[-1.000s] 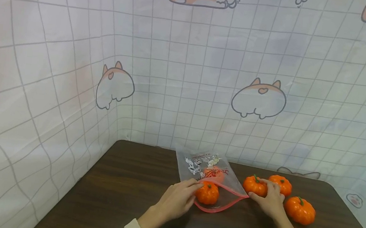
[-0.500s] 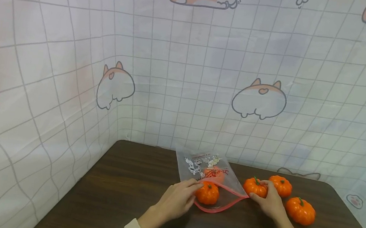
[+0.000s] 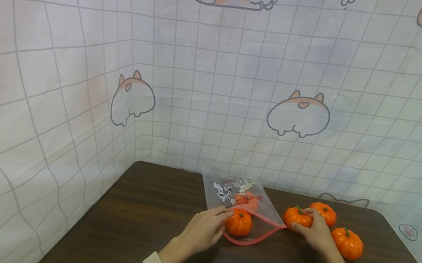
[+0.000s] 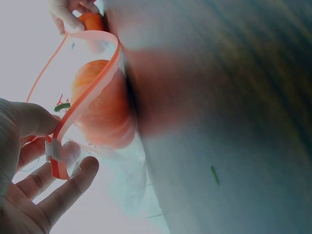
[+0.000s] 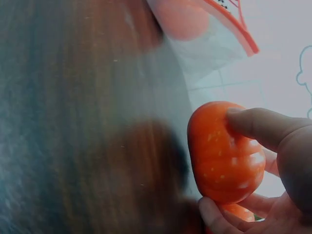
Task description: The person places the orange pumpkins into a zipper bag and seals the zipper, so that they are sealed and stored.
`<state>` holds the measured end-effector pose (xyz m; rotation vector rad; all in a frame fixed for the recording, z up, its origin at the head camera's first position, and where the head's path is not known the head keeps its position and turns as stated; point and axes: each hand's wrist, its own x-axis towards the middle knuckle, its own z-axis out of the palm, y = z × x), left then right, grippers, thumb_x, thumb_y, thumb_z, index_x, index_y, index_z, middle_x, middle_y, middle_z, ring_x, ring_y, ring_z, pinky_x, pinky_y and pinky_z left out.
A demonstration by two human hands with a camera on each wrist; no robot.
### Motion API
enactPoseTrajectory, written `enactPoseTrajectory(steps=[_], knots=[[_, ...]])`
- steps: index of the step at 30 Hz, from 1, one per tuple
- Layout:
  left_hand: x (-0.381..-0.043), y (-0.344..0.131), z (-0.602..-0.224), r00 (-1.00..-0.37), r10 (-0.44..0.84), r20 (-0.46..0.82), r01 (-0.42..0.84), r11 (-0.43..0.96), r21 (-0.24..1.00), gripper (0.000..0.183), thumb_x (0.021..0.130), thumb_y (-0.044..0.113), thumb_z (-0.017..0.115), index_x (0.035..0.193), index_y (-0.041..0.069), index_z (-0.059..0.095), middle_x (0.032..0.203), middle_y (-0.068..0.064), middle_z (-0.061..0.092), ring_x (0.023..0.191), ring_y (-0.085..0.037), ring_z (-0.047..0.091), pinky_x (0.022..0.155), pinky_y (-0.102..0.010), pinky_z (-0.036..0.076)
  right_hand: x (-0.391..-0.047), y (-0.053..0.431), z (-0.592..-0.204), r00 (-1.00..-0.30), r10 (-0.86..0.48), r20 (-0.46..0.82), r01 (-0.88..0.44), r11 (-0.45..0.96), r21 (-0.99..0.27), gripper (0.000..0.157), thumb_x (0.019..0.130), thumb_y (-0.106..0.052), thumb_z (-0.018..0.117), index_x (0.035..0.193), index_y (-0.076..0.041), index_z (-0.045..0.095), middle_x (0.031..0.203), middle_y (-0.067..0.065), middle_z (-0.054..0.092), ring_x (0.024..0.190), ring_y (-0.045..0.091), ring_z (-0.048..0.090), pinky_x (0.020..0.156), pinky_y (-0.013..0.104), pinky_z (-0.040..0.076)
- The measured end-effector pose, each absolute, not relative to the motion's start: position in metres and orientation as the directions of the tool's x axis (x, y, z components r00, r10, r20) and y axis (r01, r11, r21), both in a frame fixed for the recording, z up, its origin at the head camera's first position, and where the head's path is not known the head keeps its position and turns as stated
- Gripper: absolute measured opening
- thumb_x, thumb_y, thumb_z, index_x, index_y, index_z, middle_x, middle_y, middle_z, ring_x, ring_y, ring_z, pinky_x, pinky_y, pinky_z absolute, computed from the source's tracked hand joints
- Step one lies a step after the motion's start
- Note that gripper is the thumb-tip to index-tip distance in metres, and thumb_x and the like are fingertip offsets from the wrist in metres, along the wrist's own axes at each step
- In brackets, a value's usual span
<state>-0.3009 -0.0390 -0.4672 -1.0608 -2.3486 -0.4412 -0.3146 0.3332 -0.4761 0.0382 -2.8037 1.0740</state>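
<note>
A clear zip bag (image 3: 214, 188) with a red edge lies on the table, its mouth gaping toward the person. One orange toy pumpkin (image 3: 240, 224) sits in the mouth; another pumpkin (image 3: 248, 201) shows through the printed film behind it. My left hand (image 3: 199, 231) pinches the bag's edge at the left corner. Near those fingers, the left wrist view shows a white slider (image 4: 52, 150) on the red strip. Just right of the bag's other corner, my right hand (image 3: 318, 234) grips a third pumpkin (image 5: 219, 156) between thumb and fingers, low over the table.
Two more pumpkins stand beyond the right hand, one behind it (image 3: 324, 214) and one to its right (image 3: 346, 243). Brown wood-look table (image 3: 139, 210) lies under everything. A white gridded curtain (image 3: 214, 106) with dog drawings closes off the back and left.
My right hand has shifted slightly right with its pumpkin, away from the bag's corner. The left hand and the bag have stayed in place.
</note>
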Motion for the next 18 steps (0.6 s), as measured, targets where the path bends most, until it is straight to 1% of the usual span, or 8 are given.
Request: enactPoseTrajectory(steps=[12, 18], knots=[[-0.302, -0.039, -0.468, -0.539, 0.592, 0.599, 0.771, 0.633, 0.069, 0.042, 0.088, 0.008, 0.073, 0.129, 0.013, 0.07, 0.118, 0.003, 0.071, 0.091, -0.012, 0.07, 0.077, -0.027, 0.059, -0.31, 0.333, -0.462, -0.987, 0.032, 0.16, -0.089, 0.716, -0.692, 0.071, 0.095, -0.036, 0.071, 0.14, 0.006, 0.037, 0.142, 0.04, 0.044, 0.122, 0.051, 0.054, 0.098, 0.059, 0.048], [-0.303, -0.04, -0.469, -0.538, 0.594, 0.599, 0.772, 0.632, 0.067, 0.04, 0.089, 0.009, 0.072, 0.129, 0.014, 0.07, 0.117, 0.003, 0.071, 0.092, -0.012, 0.069, 0.078, -0.027, 0.059, -0.307, 0.331, -0.453, -0.984, 0.02, 0.174, -0.113, 0.687, -0.718, 0.07, 0.096, -0.034, 0.071, 0.141, 0.005, 0.035, 0.142, 0.039, 0.044, 0.117, 0.046, 0.058, 0.09, 0.045, 0.053]])
